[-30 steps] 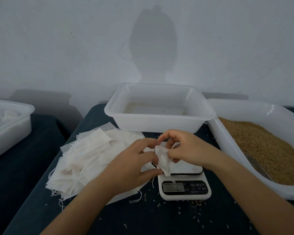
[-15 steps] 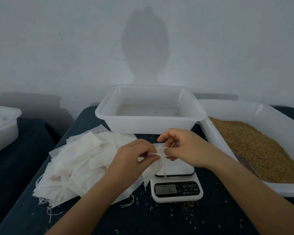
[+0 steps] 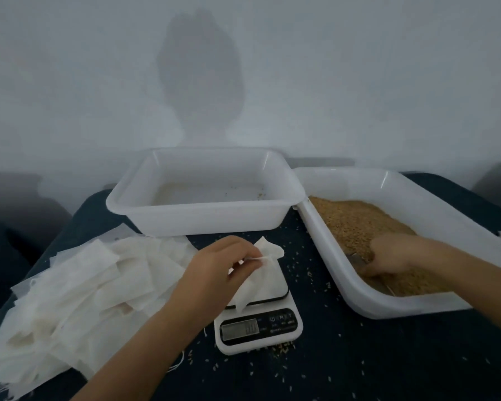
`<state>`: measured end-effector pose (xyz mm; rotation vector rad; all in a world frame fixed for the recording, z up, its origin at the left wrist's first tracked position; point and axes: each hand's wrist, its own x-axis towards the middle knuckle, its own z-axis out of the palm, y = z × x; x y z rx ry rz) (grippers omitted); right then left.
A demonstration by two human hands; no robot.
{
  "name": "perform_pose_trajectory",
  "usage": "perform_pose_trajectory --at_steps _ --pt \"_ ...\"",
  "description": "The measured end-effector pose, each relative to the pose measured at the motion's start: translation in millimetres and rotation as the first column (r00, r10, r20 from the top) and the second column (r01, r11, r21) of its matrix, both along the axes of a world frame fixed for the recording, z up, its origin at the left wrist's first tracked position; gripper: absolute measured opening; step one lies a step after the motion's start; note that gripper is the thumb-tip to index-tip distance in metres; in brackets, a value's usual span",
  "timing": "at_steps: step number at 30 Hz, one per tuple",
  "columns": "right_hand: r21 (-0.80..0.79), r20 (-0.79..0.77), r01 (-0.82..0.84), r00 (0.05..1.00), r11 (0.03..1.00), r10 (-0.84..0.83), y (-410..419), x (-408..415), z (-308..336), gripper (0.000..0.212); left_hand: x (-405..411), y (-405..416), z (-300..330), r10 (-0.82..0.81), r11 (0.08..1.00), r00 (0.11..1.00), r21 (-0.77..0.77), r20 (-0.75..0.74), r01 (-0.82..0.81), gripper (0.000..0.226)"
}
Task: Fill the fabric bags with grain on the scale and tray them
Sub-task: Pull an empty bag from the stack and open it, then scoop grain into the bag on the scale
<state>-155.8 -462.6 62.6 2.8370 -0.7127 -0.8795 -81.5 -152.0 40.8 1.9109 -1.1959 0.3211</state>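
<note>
My left hand (image 3: 220, 267) pinches an empty white fabric bag (image 3: 261, 273) by its top and holds it over the white digital scale (image 3: 258, 325). My right hand (image 3: 394, 256) is down in the brown grain (image 3: 356, 224) of the right-hand white bin (image 3: 411, 306), fingers curled around a metal scoop (image 3: 359, 260) that is mostly buried and blurred. A pile of empty white fabric bags (image 3: 78, 287) lies to the left of the scale. A white tray (image 3: 206, 218) stands behind the scale, holding only a few stray grains.
Loose grains are scattered over the dark tablecloth (image 3: 344, 369) around and in front of the scale. A pale wall rises right behind the tray and the bin. Dark furniture sits off the table's left edge.
My right hand has let go of the bag and moved right into the grain bin. The left hand alone now holds the bag above the scale. The view has shifted rightward.
</note>
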Motion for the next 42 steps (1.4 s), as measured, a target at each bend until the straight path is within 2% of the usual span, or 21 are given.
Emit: perform_pose_trajectory --at_steps 3,7,9,14,17,19,21,23,24,27,29,33,36,40,42 --pt "-0.005 0.087 -0.028 0.996 1.000 0.028 -4.3 2.6 -1.5 0.037 0.4 -4.0 -0.4 0.003 1.000 1.000 -0.006 0.025 -0.003 0.005" --pt "-0.042 0.121 -0.062 0.990 0.997 0.067 -10.9 -3.4 -0.1 0.036 2.9 -0.8 -2.8 0.012 1.000 1.000 -0.018 0.017 -0.012 0.004" --pt "-0.012 0.115 -0.060 0.992 0.998 0.061 -10.6 -6.6 -4.4 0.036 3.7 0.0 -4.0 0.009 1.000 1.000 -0.022 0.007 -0.009 0.003" --pt "0.088 0.145 0.043 0.988 0.995 -0.055 -1.7 0.5 -21.6 0.024 0.6 -5.8 -7.0 -0.016 1.000 1.000 0.007 -0.004 0.016 0.006" --pt "0.126 0.227 0.128 0.962 0.984 -0.155 -6.8 2.6 -19.4 0.032 -2.1 -4.7 -8.6 -0.022 0.999 1.000 0.025 0.003 0.022 0.006" --pt "0.107 0.326 0.118 0.934 0.987 -0.147 -18.6 3.7 -8.8 0.033 -1.3 -1.7 -8.6 -0.013 1.000 1.000 0.022 -0.008 0.014 0.006" --pt "0.166 0.373 0.114 0.912 0.979 -0.170 -31.2 5.0 5.8 0.028 1.2 0.0 -7.9 0.005 1.000 1.000 0.013 -0.024 -0.005 0.007" --pt "0.232 0.347 0.102 0.921 0.967 -0.180 -37.9 6.2 20.3 0.027 3.2 -0.2 -7.3 0.019 1.000 0.999 0.014 -0.035 -0.018 0.008" --pt "0.233 0.320 0.089 0.934 0.968 -0.163 -38.5 7.7 25.0 0.035 3.6 -0.8 -7.2 0.022 1.000 0.999 0.014 -0.039 -0.022 0.008" --pt "0.075 0.234 0.025 0.971 0.997 -0.042 -39.1 16.1 32.9 0.064 3.6 -3.0 -7.2 0.020 1.000 0.999 0.014 -0.040 -0.020 0.007" --pt "0.004 0.185 -0.024 0.983 1.000 0.023 -38.4 20.5 43.9 0.058 3.9 -4.6 -7.1 0.018 1.000 0.999 0.020 -0.030 -0.017 0.007" --pt "-0.077 0.120 -0.091 0.988 0.993 0.100 -35.5 27.3 76.2 0.032 6.1 -7.5 -5.0 0.026 0.999 1.000 0.026 -0.011 -0.026 0.008" --pt "-0.166 0.095 -0.122 0.986 0.979 0.139 -33.3 29.7 95.2 0.037 7.3 -8.9 -3.5 0.032 0.999 0.999 0.016 -0.003 -0.032 0.009" --pt "-0.361 0.085 -0.159 0.976 0.919 0.202 -33.6 26.1 102.7 0.047 8.9 -9.1 -5.2 0.029 0.999 0.999 0.015 -0.014 -0.028 0.009" --pt "-0.379 0.058 -0.172 0.976 0.909 0.209 -34.3 22.3 98.9 0.046 9.5 -8.7 -6.9 0.030 0.999 0.999 0.020 -0.016 -0.029 0.009"
